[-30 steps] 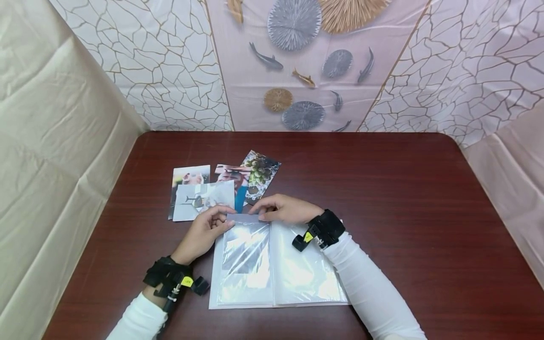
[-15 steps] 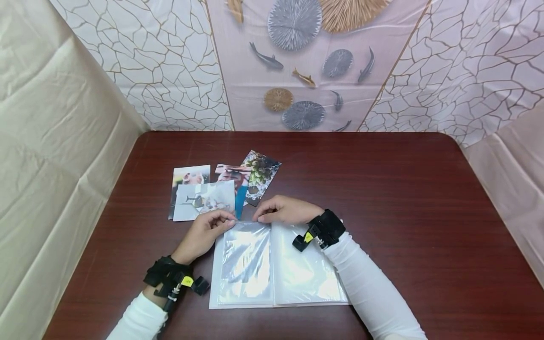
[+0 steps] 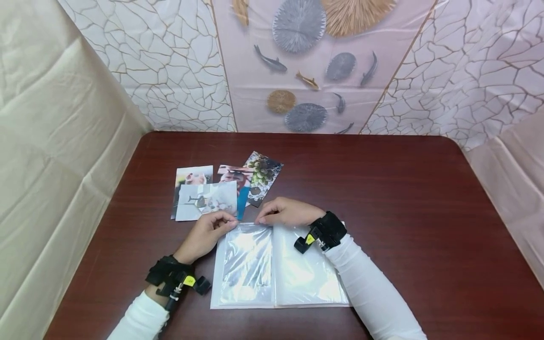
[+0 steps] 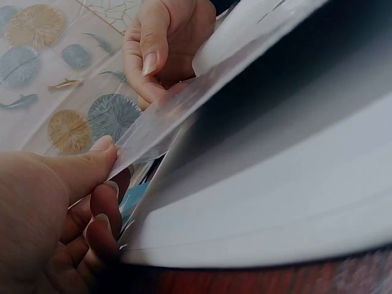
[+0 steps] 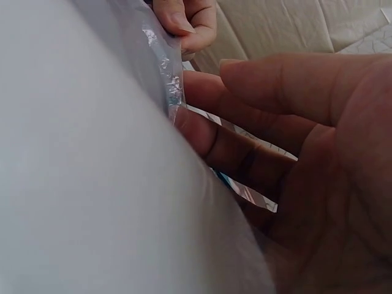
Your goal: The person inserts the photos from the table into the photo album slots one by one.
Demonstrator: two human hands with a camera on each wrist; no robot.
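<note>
A photo album (image 3: 312,274) with clear pockets lies open on the table. My left hand (image 3: 206,236) pinches the upper left corner of the left page's plastic sleeve (image 3: 248,255) between thumb and index finger. In the left wrist view, that sleeve edge (image 4: 165,119) is lifted off the page beneath. My right hand (image 3: 291,211) is at the sleeve's top edge near the album's fold. The right wrist view has its fingers (image 5: 245,159) reaching behind the sleeve edge, with the thumb held apart. A pale sheet sits inside the sleeve; glare hides its details.
Several photos lie beyond the album: a pale one (image 3: 204,200) in front, one with pink animals (image 3: 193,177), one with blue (image 3: 243,196), and a plant print (image 3: 264,174). The brown table (image 3: 395,212) extends right, with patterned cloth (image 3: 306,71) behind.
The grey sheet strip that stuck out above the sleeve has slid down inside it. My right hand has shifted slightly right; the left keeps its pinch. The head view has moved slightly.
</note>
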